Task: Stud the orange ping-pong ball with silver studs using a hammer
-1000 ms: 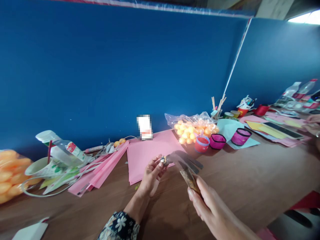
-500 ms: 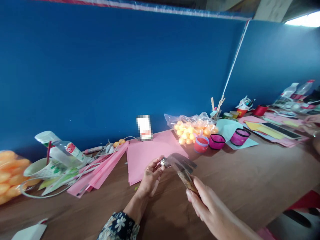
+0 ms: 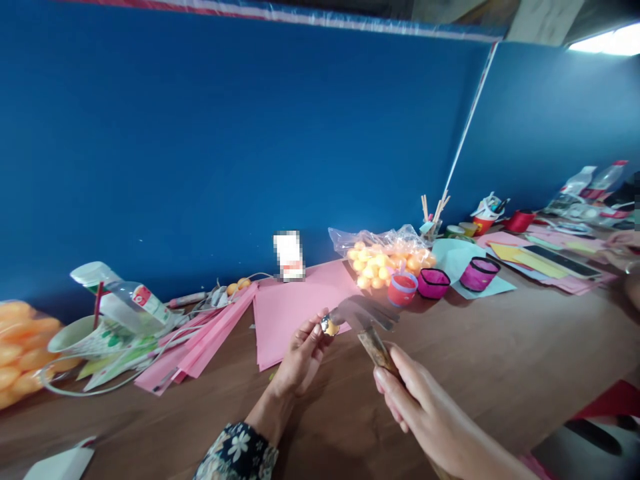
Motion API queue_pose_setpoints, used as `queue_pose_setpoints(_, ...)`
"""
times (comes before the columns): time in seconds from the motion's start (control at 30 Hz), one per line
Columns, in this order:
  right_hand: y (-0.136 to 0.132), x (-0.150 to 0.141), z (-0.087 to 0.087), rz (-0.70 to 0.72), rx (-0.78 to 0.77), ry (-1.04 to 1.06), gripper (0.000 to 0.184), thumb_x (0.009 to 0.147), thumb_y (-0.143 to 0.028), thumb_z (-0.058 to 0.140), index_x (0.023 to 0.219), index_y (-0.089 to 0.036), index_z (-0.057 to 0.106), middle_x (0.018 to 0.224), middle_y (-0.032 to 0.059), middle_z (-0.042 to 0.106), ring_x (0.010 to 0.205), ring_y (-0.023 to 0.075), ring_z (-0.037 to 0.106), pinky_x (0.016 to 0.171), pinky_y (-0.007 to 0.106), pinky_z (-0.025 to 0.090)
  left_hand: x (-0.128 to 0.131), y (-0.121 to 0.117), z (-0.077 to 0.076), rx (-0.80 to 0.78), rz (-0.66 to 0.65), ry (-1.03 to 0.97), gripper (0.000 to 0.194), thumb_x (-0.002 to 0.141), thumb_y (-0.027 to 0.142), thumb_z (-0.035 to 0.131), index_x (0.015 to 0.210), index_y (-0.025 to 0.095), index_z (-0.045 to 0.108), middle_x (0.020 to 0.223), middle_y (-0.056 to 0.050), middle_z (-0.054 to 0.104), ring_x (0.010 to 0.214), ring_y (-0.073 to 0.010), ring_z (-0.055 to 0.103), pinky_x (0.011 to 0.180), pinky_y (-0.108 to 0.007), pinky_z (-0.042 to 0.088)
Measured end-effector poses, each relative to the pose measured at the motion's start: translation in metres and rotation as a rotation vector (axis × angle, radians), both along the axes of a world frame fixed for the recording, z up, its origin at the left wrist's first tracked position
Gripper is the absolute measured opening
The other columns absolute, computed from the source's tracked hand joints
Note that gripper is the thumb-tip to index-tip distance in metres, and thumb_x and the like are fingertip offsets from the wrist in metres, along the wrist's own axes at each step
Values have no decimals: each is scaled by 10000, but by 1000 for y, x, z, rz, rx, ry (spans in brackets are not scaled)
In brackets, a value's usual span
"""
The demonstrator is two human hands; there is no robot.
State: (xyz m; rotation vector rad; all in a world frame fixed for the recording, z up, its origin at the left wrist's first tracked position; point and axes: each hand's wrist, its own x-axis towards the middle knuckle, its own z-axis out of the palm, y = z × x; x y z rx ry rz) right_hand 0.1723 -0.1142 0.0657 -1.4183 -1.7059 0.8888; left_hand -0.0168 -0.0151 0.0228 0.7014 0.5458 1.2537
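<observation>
My left hand (image 3: pixel 303 357) pinches a small, shiny round metal piece (image 3: pixel 331 326) between thumb and fingers, just above the table. The piece shows silver and gold; its exact kind is hard to make out. In my right hand (image 3: pixel 417 397) is a claw hammer (image 3: pixel 375 348), gripped by its brownish handle. Its head, blurred by motion, points left, close beside the metal piece; whether they touch I cannot tell. Behind my left hand lie pink paper sheets (image 3: pixel 300 300).
A clear bag of orange balls (image 3: pixel 370 263) lies beyond the hammer, near a red cup (image 3: pixel 403 290) and magenta rings (image 3: pixel 434 283). At left are a bottle (image 3: pixel 145 307), pink strips (image 3: pixel 200 350) and another bag of orange balls (image 3: pixel 23 353). Another person's hand (image 3: pixel 625 243) shows at right.
My left hand has turned the metal piece, so more of its gold side shows, slightly lower. The hammer head has shifted a little; both grips stay the same.
</observation>
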Motion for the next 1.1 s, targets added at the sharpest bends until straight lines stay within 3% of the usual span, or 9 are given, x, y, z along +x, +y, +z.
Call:
queue_pose_setpoints(0.17, -3, 4, -2, -9, -3, 35, 387, 846, -540, 375, 953, -203, 532, 639, 31, 558, 523, 145, 507, 549, 281, 496, -3, 2, 3, -75, 24, -69, 409, 779, 208, 600, 1183, 194, 536, 1026, -74, 666, 958, -148, 606, 884, -255, 433)
queue_pose_setpoints(0.3, -4, 1, 2, -25, -13, 61, 394, 839, -553, 375, 944, -206, 532, 628, 31, 551, 524, 150, 507, 536, 283, 490, -5, 6, 1, -147, 80, -168, 257, 764, 191, 613, 1017, 155, 635, 964, -67, 685, 1020, -193, 589, 928, -286, 439)
queue_pose_setpoints(0.5, -2, -14, 7, -23, -50, 91, 380, 863, -526, 346, 937, -199, 524, 627, 21, 542, 509, 133, 500, 498, 253, 470, -5, 6, -1, -245, 65, -220, 157, 770, 207, 609, 899, 134, 659, 882, -72, 692, 870, -144, 637, 701, -173, 517)
queue_pose_setpoints(0.77, -1, -21, 2, -8, -56, 84, 358, 869, -508, 350, 942, -204, 523, 652, 29, 559, 524, 141, 512, 511, 260, 482, -5, 6, -7, -241, 82, -170, 96, 724, 220, 659, 763, 132, 660, 769, -58, 707, 764, -134, 658, 697, -189, 522)
queue_pose_setpoints(1.1, -2, -21, 8, 8, -75, 67, 347, 877, -496, 339, 904, -203, 523, 608, 5, 519, 503, 128, 490, 493, 236, 471, -6, 5, -7, -158, -24, -155, 159, 773, 253, 604, 877, 146, 659, 890, -62, 703, 851, -157, 639, 803, -260, 497)
